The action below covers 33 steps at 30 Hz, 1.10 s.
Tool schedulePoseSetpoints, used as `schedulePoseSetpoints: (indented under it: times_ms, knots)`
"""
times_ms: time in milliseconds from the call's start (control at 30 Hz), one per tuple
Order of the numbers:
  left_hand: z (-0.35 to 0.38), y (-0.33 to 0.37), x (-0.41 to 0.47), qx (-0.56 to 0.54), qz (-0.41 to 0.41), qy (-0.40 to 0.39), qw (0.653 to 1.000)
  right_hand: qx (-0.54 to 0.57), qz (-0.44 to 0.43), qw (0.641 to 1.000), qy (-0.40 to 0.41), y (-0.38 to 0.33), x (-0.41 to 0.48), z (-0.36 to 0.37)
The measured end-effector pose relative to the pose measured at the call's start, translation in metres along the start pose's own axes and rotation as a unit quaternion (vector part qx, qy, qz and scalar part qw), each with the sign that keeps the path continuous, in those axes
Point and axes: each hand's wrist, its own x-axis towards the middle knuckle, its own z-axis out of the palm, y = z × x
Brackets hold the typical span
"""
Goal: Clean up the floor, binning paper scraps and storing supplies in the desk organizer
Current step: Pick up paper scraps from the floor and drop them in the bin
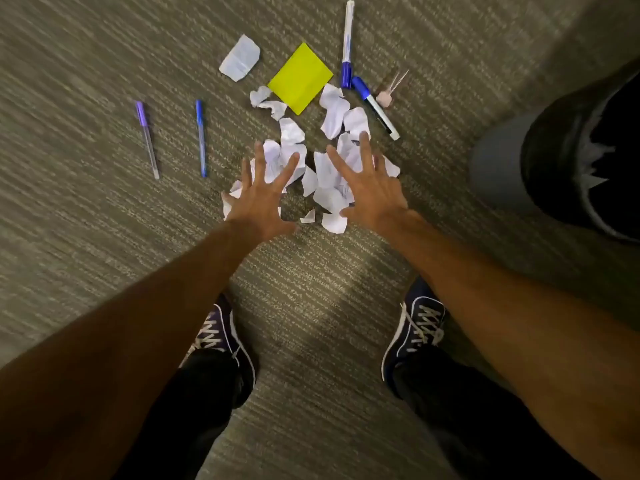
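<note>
Several crumpled white paper scraps (327,180) lie in a heap on the carpet. My left hand (261,199) hovers over the heap's left side with its fingers spread, holding nothing. My right hand (370,192) is spread over the right side, also holding nothing. Beyond the heap lie a yellow sticky-note pad (300,77), a flatter white paper piece (239,62), two blue-capped markers (347,43) (375,107) and a small pink clip (389,93). A purple pen (148,139) and a blue pen (201,138) lie to the left.
A grey bin with a black liner (502,168) stands at the right edge, close to the heap. My two dark sneakers (221,344) (414,337) stand on the carpet just behind the hands. No desk organizer is in view.
</note>
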Motion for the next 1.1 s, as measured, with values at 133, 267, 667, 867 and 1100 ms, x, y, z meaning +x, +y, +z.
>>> schedulePoseSetpoints:
  times_ms: [133,267,667,867,1100]
  knots:
    - [0.009,0.0,0.02,0.025,-0.005,0.003,1.0,-0.033,-0.031,0.999,-0.006,-0.003,0.02,0.013]
    - [0.014,0.007,0.032,0.066,-0.037,0.025,0.997,-0.047,-0.027,0.998,-0.031,-0.004,0.03,0.016]
    - [-0.007,0.008,0.037,0.079,0.011,0.12,0.99,0.058,-0.05,0.996,0.045,-0.012,0.03,0.0]
    - [-0.027,0.025,0.014,-0.016,0.003,0.163,0.986,0.183,-0.011,0.98,0.078,-0.014,0.014,-0.022]
    - [-0.062,0.07,-0.022,-0.106,-0.008,0.213,0.971,0.308,0.032,0.937,0.16,-0.018,-0.021,-0.067]
